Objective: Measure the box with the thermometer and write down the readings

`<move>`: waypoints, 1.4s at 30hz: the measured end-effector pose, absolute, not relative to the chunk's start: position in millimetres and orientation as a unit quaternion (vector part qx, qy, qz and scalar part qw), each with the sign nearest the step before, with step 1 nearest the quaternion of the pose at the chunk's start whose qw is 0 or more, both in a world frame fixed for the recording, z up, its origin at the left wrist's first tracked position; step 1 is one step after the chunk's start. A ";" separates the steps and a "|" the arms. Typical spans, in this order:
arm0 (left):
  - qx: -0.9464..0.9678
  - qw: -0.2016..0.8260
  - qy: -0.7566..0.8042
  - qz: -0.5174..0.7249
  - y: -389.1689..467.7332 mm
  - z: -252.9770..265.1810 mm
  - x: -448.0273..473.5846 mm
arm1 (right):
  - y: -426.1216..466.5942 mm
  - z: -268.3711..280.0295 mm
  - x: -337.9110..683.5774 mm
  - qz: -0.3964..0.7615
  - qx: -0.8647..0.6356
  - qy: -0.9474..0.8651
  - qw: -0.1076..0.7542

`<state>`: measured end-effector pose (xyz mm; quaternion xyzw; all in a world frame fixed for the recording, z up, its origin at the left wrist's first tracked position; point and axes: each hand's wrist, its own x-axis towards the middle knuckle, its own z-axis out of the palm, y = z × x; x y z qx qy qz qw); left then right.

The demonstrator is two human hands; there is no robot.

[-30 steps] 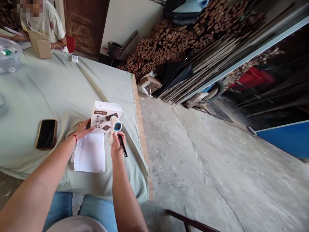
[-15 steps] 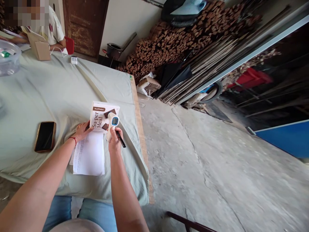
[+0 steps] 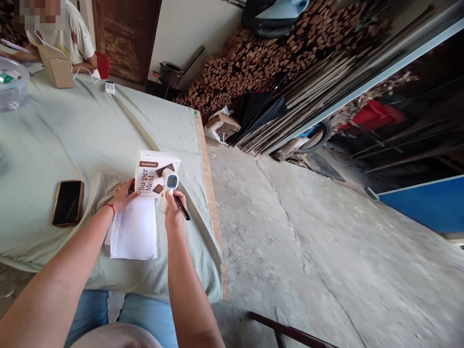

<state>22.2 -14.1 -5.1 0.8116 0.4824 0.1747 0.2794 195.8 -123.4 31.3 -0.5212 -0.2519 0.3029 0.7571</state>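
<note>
My left hand [image 3: 125, 193] grips the lower left edge of a white and brown "Su-per Meal" box [image 3: 148, 165]. Closed around the handle of a white infrared thermometer [image 3: 167, 173], my right hand [image 3: 174, 208] holds it in front of the box's right side. The thermometer's blue-framed screen faces me. A black pen [image 3: 184, 210] also sticks out of that hand, toward the lower right. Below the box lie printed paper sheets [image 3: 134, 232] on the cloth. The fingers behind the box and the thermometer's handle are partly hidden.
On the cloth-covered table [image 3: 65, 140] lies a phone [image 3: 68, 202] to the left. Farther back are a clear plastic tub [image 3: 14, 92], a cardboard piece [image 3: 60, 72] and a small white device [image 3: 109, 87]. Another person [image 3: 78, 38] sits at the far end. Stacked firewood [image 3: 253, 63] lines the wall.
The thermometer and my right hand have shifted very slightly against the box. My left hand keeps its hold. The whole view has moved a little.
</note>
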 end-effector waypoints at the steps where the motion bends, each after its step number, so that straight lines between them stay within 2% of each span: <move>1: 0.810 0.281 0.484 0.176 -14.5 -5.9 22.1 | -131.8 26.0 196.0 0.291 -0.536 -0.261 0.748; 8: 0.809 0.272 0.487 0.187 -16.6 -3.2 27.3 | -196.6 -21.9 200.7 0.206 -0.668 -0.408 0.587; 11: 0.820 0.262 0.477 0.177 -18.8 1.1 25.5 | -202.3 -26.2 205.7 0.183 -0.674 -0.456 0.551; 16: 0.840 0.221 0.482 0.111 -39.5 3.6 2.4 | -198.7 -12.0 195.3 0.129 -0.662 -0.487 0.555; 22: 0.838 0.176 0.505 0.111 -82.6 2.8 -24.1 | -179.3 -17.1 143.6 0.296 -0.605 -0.448 0.588; 24: 0.839 0.166 0.504 0.118 -92.2 3.0 -24.8 | -169.1 -24.9 131.5 0.312 -0.609 -0.435 0.585; 42: 0.836 0.171 0.505 0.129 -101.3 5.4 -18.2 | -155.9 -48.2 128.6 0.224 -0.660 -0.477 0.535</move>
